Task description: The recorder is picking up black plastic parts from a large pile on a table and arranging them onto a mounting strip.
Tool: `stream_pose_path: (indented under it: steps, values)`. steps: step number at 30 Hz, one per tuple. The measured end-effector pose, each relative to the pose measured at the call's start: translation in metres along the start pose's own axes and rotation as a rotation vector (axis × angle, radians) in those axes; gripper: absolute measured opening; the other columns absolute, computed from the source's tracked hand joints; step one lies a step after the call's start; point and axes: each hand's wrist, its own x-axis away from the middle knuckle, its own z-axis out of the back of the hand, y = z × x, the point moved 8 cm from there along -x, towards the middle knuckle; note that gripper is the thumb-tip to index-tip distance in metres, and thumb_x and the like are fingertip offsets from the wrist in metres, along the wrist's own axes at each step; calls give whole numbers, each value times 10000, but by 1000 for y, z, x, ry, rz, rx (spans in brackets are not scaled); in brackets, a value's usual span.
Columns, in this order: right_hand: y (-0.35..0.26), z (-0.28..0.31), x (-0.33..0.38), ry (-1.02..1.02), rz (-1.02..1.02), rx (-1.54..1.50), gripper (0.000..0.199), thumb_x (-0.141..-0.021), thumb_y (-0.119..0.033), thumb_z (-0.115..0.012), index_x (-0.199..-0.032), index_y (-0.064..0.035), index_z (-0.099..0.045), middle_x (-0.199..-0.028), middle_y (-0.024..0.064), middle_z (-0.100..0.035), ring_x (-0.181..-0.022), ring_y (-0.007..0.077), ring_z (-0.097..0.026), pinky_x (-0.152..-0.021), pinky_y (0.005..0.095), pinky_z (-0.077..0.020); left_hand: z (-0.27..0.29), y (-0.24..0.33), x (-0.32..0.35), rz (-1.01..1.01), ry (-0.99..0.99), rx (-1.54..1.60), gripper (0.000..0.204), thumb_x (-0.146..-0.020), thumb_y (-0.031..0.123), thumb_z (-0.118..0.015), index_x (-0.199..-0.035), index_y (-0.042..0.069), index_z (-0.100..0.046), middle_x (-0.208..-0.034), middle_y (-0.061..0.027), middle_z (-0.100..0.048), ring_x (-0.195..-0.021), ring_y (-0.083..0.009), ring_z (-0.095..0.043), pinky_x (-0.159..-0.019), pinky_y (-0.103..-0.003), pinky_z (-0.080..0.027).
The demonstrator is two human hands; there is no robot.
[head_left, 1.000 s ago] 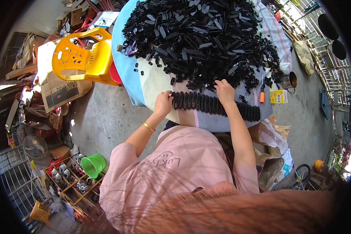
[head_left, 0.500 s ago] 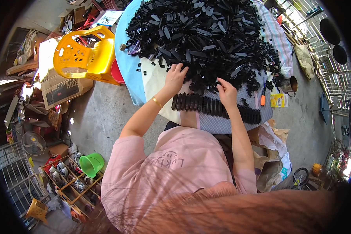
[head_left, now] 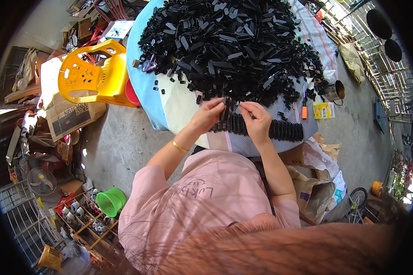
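A large heap of black plastic parts (head_left: 225,41) covers much of the round table, long flat pieces mixed with small ones. At its near side my left hand (head_left: 207,115) pinches a long black plastic piece (head_left: 225,109), held up on end. Just to the right, my right hand (head_left: 257,120) has thumb and finger pressed together close to that piece. Whatever sits between those fingertips is too small to make out. Beneath and beside both hands, a row of black pieces (head_left: 284,131) stands side by side along the table's near edge.
An orange-handled screwdriver (head_left: 304,110) and a yellow packet (head_left: 324,111) lie at the table's right edge, near a metal cup (head_left: 337,90). Small black bits (head_left: 163,91) are scattered on the left of the cloth (head_left: 179,98). A yellow plastic chair (head_left: 112,73) stands left of the table.
Both hands have drawn back from the heap and come closer together above the row. A long black piece now shows upright in my left hand. The whole view has shifted slightly.
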Motion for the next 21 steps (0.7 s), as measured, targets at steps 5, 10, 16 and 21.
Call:
stream_pose_path:
  steps: [5, 10, 16, 21]
  values:
    - [-27, -8, 1, -19, 279, 222, 124, -700, -23, -682, -818, -22, -643, -811, 100, -627, -686, 238, -608, -595, 296, -495, -16, -11, 14, -31, 44, 5, 321, -905, 97, -505, -1218, 30, -484, -1036, -29, -594, -920, -100, -574, -792, -255, -485]
    - [-39, -17, 11, -91, 438, 392, 176, -707, -37, -645, -881, -22, -625, -844, 71, -603, -696, 238, -586, -604, 319, -477, -14, -13, 20, -50, 84, -33, 322, -890, 97, -534, -1203, 26, -504, -1038, -19, -594, -910, -84, -569, -790, -239, -478]
    - [-35, -28, 12, -303, 287, 315, 218, -735, -102, -617, -932, -11, -607, -928, 98, -567, -820, 260, -552, -721, 356, -455, -14, -5, 29, -54, 147, -110, 343, -876, 108, -562, -1208, 37, -520, -966, 14, -594, -809, -38, -543, -702, -196, -460]
    - [-29, -45, 31, -406, 297, 366, 300, -763, -174, -599, -1005, 3, -586, -998, 104, -526, -897, 264, -514, -853, 398, -385, 19, -22, 35, -4, 195, -280, 354, -874, 148, -568, -1205, 32, -522, -1035, 6, -592, -903, -64, -548, -765, -212, -460]
